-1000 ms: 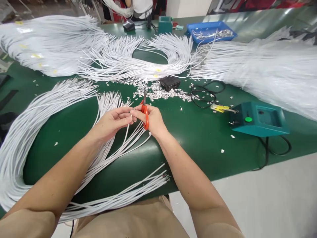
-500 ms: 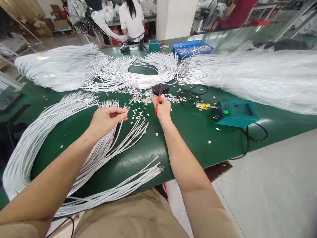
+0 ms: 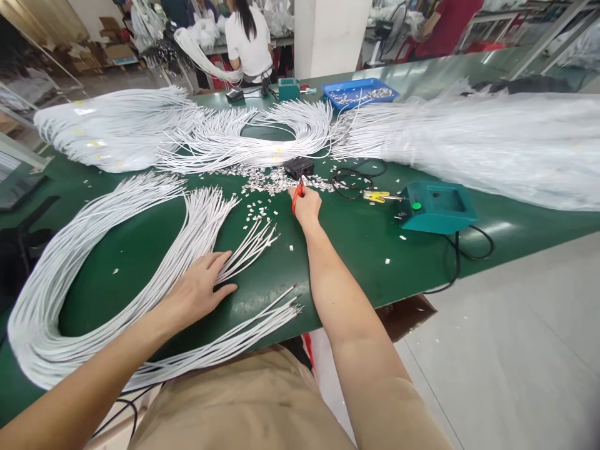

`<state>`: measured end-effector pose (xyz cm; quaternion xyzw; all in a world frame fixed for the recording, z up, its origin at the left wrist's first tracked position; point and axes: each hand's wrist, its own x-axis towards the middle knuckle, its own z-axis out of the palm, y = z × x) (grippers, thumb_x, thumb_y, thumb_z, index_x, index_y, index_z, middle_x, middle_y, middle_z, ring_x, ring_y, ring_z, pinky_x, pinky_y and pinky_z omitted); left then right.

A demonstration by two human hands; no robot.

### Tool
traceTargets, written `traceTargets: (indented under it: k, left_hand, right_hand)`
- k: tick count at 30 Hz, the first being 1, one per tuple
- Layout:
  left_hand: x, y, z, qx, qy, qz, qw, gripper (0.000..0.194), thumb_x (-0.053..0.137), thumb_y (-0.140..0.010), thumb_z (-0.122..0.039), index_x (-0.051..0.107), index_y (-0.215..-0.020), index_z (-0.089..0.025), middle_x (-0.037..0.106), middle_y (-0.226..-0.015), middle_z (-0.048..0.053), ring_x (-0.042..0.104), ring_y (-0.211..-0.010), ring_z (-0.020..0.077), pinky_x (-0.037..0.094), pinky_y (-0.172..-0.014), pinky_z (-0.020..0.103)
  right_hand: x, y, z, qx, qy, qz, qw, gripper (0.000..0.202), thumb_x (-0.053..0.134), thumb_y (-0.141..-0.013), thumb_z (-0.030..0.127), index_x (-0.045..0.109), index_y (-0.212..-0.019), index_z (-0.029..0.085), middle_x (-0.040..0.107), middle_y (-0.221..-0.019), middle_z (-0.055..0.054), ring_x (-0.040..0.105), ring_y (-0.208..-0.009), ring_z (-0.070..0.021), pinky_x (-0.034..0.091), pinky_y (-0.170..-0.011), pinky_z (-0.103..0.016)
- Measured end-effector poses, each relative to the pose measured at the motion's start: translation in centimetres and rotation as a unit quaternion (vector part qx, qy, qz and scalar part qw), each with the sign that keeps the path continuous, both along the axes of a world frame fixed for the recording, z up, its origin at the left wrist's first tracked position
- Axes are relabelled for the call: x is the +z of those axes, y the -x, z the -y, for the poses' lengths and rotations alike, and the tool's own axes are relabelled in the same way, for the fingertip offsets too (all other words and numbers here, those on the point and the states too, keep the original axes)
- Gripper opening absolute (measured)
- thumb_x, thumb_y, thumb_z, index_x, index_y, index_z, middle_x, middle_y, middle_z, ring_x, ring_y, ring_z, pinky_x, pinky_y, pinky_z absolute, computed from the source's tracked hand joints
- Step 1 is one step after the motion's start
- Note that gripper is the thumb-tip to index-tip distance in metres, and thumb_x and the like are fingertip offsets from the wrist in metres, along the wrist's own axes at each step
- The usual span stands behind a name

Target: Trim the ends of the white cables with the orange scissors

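Note:
My left hand lies over a bundle of white cables, thumb apart from the outstretched fingers. Its fingertips touch a small spread of cable ends at the bundle's right. My right hand is closed around red-handled scissors, their dark tips pointing away from me. Just beyond is a small black block among scattered small pale pieces. A separate group of white cables runs along the table's near edge, below my left hand.
A teal box with a green button stands to the right, beside a yellow-handled tool and black cords. More white cable bundles line the back, near a blue tray of small metal pieces. Other people are farther off.
My left hand has let go of the single cable it was pinching and moved down toward me, opening over the bundle. My right hand stays near the black block with the scissors.

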<state>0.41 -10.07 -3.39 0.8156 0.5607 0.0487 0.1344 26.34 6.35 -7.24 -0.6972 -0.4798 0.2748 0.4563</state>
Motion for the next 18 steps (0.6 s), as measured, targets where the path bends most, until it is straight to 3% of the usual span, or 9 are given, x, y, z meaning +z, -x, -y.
traceTargets:
  k: [3,5,8,12,15,18]
  left_hand:
    - [-1.3,0.6,0.4,0.011,-0.004,-0.047,0.999,0.052,0.036,-0.092,-0.029,0.039,-0.141,-0.012,0.058,-0.121,0.016,0.061,-0.104,0.0294,0.051,-0.083,0.041]
    - [-1.2,0.5,0.0,0.011,-0.008,-0.083,0.996,0.05,0.033,-0.089,-0.022,0.042,-0.137,-0.01,0.06,-0.111,0.015,0.062,-0.098,0.0283,0.049,-0.081,0.039]
    - [0.1,0.7,-0.8,0.03,-0.007,-0.074,0.997,0.043,0.034,-0.087,-0.021,0.051,-0.126,-0.014,0.061,-0.105,0.012,0.062,-0.097,0.0257,0.047,-0.083,0.035]
    - [2.2,1.5,-0.6,0.056,0.016,0.014,0.998,0.026,0.036,-0.09,-0.031,0.057,-0.101,-0.02,0.061,-0.089,0.004,0.06,-0.077,0.0197,0.046,-0.07,0.03]
    - [2.0,1.5,0.5,0.028,0.027,0.046,0.998,0.026,0.04,-0.09,-0.033,0.056,-0.106,-0.02,0.061,-0.1,0.005,0.06,-0.086,0.02,0.047,-0.076,0.03]
    - [0.4,0.9,1.6,0.02,0.004,-0.029,0.999,0.04,0.042,-0.085,-0.023,0.05,-0.124,-0.018,0.055,-0.121,0.011,0.06,-0.101,0.0259,0.047,-0.082,0.036]
  right_hand:
    - [0.0,0.1,0.2,0.01,-0.001,0.014,1.0,0.033,0.055,-0.077,0.049,0.053,-0.059,0.022,0.055,-0.064,0.001,0.045,-0.063,-0.0151,0.039,-0.066,-0.029]
    - [0.1,0.1,0.4,0.014,-0.002,0.024,1.0,0.033,0.055,-0.078,0.049,0.052,-0.059,0.022,0.056,-0.064,0.001,0.045,-0.064,-0.0153,0.039,-0.067,-0.029]
    - [0.2,0.1,0.5,0.015,-0.003,0.035,0.999,0.032,0.056,-0.078,0.047,0.051,-0.059,0.022,0.056,-0.066,0.0,0.045,-0.064,-0.0155,0.039,-0.068,-0.03]
    - [0.3,0.1,0.4,0.012,-0.002,0.04,0.999,0.031,0.057,-0.077,0.045,0.05,-0.058,0.022,0.055,-0.065,0.0,0.044,-0.064,-0.0155,0.038,-0.067,-0.029]
    - [0.2,0.1,0.4,0.011,-0.001,0.045,0.999,0.032,0.058,-0.077,0.046,0.05,-0.057,0.022,0.054,-0.063,0.001,0.045,-0.063,-0.0152,0.039,-0.066,-0.029]
    - [0.3,0.1,0.5,0.012,-0.002,0.05,0.999,0.033,0.057,-0.078,0.047,0.05,-0.058,0.022,0.054,-0.062,0.001,0.045,-0.062,-0.0152,0.038,-0.065,-0.028]
